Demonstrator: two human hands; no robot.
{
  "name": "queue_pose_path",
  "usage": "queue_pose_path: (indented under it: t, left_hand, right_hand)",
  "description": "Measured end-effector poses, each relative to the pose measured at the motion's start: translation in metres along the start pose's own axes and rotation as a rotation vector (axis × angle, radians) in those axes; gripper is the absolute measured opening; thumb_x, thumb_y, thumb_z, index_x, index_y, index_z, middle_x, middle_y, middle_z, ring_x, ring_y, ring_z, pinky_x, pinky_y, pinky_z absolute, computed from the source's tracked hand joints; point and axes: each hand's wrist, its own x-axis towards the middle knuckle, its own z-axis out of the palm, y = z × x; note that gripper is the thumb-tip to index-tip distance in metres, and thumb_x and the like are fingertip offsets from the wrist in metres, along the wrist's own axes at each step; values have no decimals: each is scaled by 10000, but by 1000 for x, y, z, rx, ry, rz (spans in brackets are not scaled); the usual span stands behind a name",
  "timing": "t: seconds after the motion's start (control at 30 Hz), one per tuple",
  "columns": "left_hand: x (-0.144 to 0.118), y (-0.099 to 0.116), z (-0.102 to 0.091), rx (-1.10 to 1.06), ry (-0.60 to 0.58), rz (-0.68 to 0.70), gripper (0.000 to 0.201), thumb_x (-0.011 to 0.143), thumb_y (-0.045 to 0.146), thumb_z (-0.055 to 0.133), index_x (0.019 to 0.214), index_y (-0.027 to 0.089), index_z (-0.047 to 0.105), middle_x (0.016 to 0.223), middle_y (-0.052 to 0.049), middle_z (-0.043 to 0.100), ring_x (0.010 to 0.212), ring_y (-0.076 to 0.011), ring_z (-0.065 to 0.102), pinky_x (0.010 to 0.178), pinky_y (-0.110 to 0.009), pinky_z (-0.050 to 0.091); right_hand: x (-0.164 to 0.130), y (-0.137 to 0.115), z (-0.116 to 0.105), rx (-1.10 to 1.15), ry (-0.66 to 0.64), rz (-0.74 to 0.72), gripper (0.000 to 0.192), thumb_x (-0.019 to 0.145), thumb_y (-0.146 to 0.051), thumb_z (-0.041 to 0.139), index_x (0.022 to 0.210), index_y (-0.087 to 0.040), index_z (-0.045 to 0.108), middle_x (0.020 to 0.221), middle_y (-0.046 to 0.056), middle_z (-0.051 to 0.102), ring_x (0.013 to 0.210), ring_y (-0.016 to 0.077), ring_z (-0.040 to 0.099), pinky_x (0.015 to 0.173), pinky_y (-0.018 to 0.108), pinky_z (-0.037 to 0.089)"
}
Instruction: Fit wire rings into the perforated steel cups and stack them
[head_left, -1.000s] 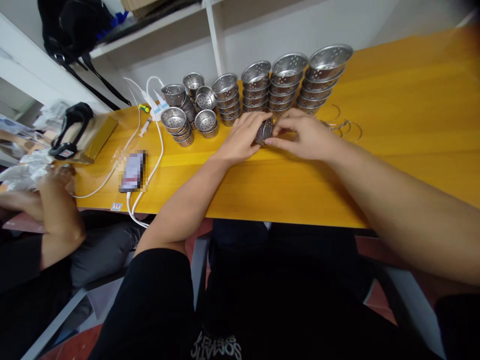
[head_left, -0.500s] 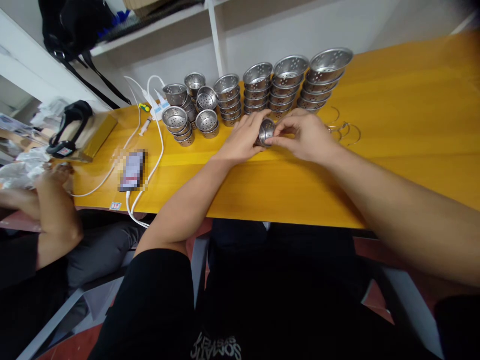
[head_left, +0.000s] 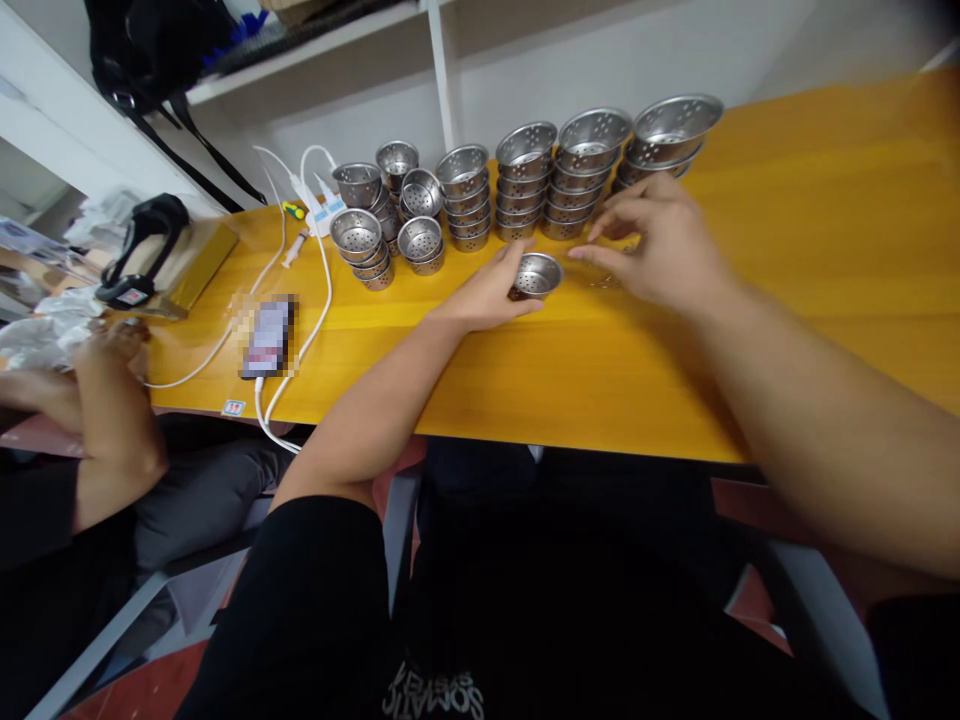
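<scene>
My left hand [head_left: 499, 290] is wrapped around a small perforated metal cup [head_left: 538, 275], which stands with its open rim up. To the cup's right, my right hand [head_left: 649, 240] is raised over the table, blurred, with thumb and fingers curled towards each other. Just below those fingers shows a faint thin glint [head_left: 604, 280], too blurred to name. Behind both hands, nested stacks of the same kind of cup stand in a row, growing in size from a small stack [head_left: 463, 190] to the widest one [head_left: 675, 130], which my right hand partly covers.
Smaller cup stacks [head_left: 358, 240] stand left of the row, by a white power strip [head_left: 324, 213]. A phone [head_left: 268, 338] with white cables lies on the yellow table [head_left: 817, 250]. Headphones [head_left: 146, 255] rest on a box at far left, near another person's arm [head_left: 112, 400].
My right hand has moved away from the cup, to the right and slightly up. The cup has gone from tilted to rim up in my left hand. The view has shifted slightly.
</scene>
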Motion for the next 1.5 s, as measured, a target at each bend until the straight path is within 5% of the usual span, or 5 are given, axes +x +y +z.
queue_pose_path:
  t: [0.33, 0.6, 1.07, 1.23, 1.5]
  left_hand:
    - [-12, -21, -49, 129, 361, 10, 503, 992, 608, 702, 1368, 281, 630, 1533, -145, 643, 1521, -355, 579, 1384, -581, 391]
    - [-23, -32, -68, 395, 477, -450, 271, 958, 220, 749, 1214, 173, 675, 1481, -214, 615, 1511, -416, 546, 1384, -572, 410]
    - [-15, -44, -73, 229, 666, -379, 183, 948, 231, 724, 935, 264, 544, 1287, -168, 621, 1389, -403, 609, 1341, -644, 425]
    - [-15, -12, -73, 179, 796, -8, 223, 985, 247, 712, 945, 279, 495, 1461, -126, 546, 1505, -284, 542, 1394, -507, 396]
    - [-5, -5, -30, 71, 351, 343, 469, 984, 675, 678, 1198, 269, 581, 1627, -129, 507, 1579, -349, 548, 1323, -603, 470]
  right_hand:
    - [6, 66, -14, -252, -282, 205, 313, 848, -463, 912, 799, -225, 714, 834, 100, 710, 722, 216, 562, 703, 397, 457]
    - [6, 56, -13, -306, -351, 262, 306, 941, -501, 788, 1001, -202, 762, 985, 130, 751, 860, 245, 615, 810, 393, 486]
    - [3, 32, -10, -239, -299, 200, 301, 974, -502, 751, 1010, -204, 741, 1101, 180, 731, 979, 304, 673, 957, 474, 556]
    - [-3, 8, -13, -134, -55, 46, 361, 1047, -521, 657, 1170, -196, 753, 1180, 175, 713, 1127, 330, 699, 1088, 507, 562]
    - [-10, -31, 11, 219, -118, -256, 504, 1073, -560, 658, 1546, -387, 642, 1448, 94, 673, 1133, 311, 746, 1123, 570, 599]
